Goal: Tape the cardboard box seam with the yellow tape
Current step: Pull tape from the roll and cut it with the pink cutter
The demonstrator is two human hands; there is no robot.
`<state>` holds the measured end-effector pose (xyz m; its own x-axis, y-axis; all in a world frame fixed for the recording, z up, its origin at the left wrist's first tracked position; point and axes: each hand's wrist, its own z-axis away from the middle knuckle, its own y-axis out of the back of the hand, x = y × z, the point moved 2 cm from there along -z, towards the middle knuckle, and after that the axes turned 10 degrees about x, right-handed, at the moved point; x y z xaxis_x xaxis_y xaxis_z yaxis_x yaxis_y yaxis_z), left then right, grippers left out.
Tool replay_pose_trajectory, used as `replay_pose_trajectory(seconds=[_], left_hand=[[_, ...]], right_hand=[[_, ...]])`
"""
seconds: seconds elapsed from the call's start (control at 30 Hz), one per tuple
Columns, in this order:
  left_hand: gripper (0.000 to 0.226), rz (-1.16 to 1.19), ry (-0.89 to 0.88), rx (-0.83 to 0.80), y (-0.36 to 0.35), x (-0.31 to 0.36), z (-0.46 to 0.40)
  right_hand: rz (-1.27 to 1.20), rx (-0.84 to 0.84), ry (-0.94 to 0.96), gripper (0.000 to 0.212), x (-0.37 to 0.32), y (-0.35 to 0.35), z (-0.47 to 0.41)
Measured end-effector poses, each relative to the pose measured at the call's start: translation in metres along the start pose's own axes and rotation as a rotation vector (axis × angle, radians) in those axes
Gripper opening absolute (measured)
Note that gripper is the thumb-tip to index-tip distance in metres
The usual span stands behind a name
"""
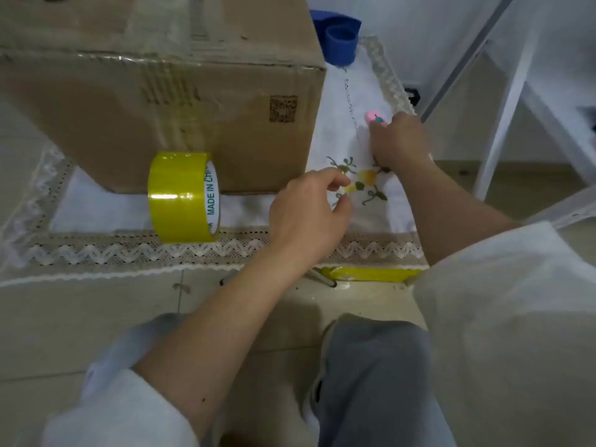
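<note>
A yellow tape roll (183, 197) is stood on edge against the cardboard box (180, 101) near the desk's (129, 250) front edge. A pink cutter (375, 119) is gripped by the right hand (398, 141); the left hand (309, 211) is held loosely curled, empty.

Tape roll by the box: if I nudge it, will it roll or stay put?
The tape roll stands on its edge against the box, so a sideways nudge would probably roll it. The soft cloth may slow it. A push on its face could tip it flat.
</note>
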<state>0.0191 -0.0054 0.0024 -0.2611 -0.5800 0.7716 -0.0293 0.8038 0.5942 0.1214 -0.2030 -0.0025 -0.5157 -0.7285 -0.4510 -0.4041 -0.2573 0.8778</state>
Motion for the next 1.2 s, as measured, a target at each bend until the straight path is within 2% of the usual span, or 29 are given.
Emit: replay_pose_trajectory(seconds=[0.1,0.23,0.4,0.6,0.77,0.93,1.03,1.2], left_hand=[[0.02,-0.031,0.019,-0.002,-0.003,-0.003,-0.003],[0.021,-0.032,0.028,-0.015,-0.006,-0.003,-0.001],[0.021,-0.024,0.038,-0.02,-0.004,-0.002,-0.001],[0.02,0.002,0.021,-0.013,0.004,0.004,0.008],[0.018,0.095,-0.016,0.057,0.025,0.011,0.026],[0.014,0.188,-0.076,0.168,0.053,0.023,0.043],[0.011,0.221,-0.106,0.293,0.075,0.024,0.05],[0.013,0.318,-0.097,0.567,0.114,0.012,0.053]], right_hand=[[0.102,0.022,-0.009,0.056,-0.003,-0.006,-0.007],[0.066,0.037,-0.033,0.053,-0.005,-0.013,-0.011],[-0.1,0.078,-0.03,0.035,-0.003,-0.01,-0.004],[-0.38,0.146,-0.035,0.035,-0.007,0.008,0.027],[-0.588,0.136,0.073,0.021,-0.008,0.028,0.091],[-0.784,0.086,0.163,0.017,-0.013,0.052,0.162],[-0.851,0.074,0.215,0.016,-0.02,0.062,0.192],[-0.801,-0.01,0.365,0.018,-0.041,0.065,0.217]])
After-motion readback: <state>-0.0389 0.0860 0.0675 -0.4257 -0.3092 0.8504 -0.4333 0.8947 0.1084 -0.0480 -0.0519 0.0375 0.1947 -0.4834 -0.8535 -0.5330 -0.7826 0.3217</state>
